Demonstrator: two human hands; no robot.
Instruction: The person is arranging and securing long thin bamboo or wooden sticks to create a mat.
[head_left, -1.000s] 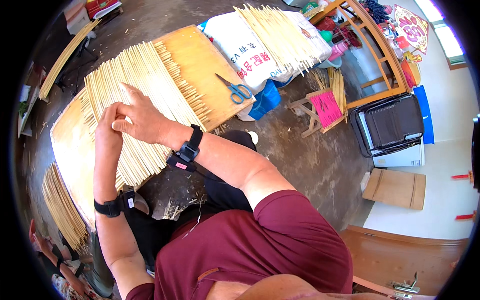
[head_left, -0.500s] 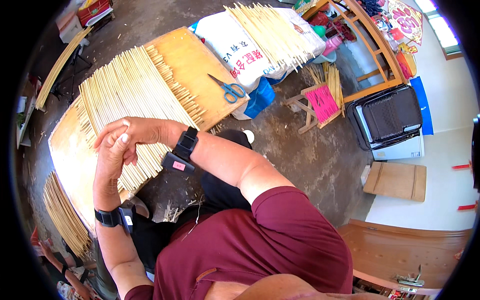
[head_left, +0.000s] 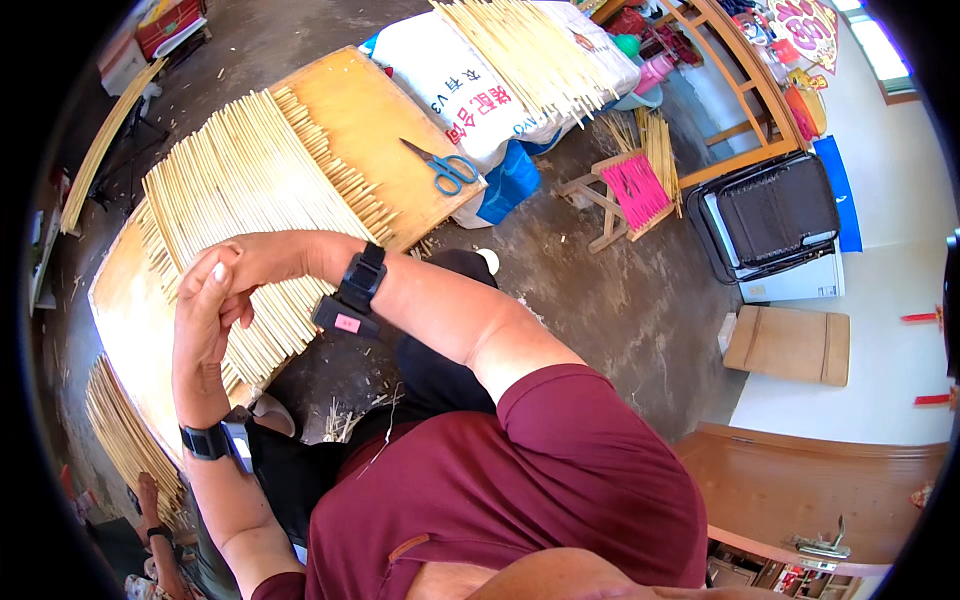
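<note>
My left hand (head_left: 203, 318) and my right hand (head_left: 268, 258) are clasped together over the near side of a wooden board (head_left: 125, 285). The fingers fold round each other, and whether anything small lies between them is hidden. Each wrist wears a black strap with a small box. Beneath and beyond the hands, a wide layer of thin pale sticks (head_left: 250, 165) lies side by side on the board. Blue-handled scissors (head_left: 452, 174) rest on the board to the right of the sticks, blades slightly apart.
White sacks (head_left: 440, 85) beyond the board carry more sticks (head_left: 530, 60). A small wooden stool with a pink woven seat (head_left: 637, 190) stands right. Another stick bundle (head_left: 125, 430) lies left, near another person's hand (head_left: 148, 495). A folded black chair (head_left: 780, 220) leans by the wall.
My hands stay clasped, shifting slightly left as the whole view drifts a little. At lower left, the other person's hand has risen closer to the stick bundle.
</note>
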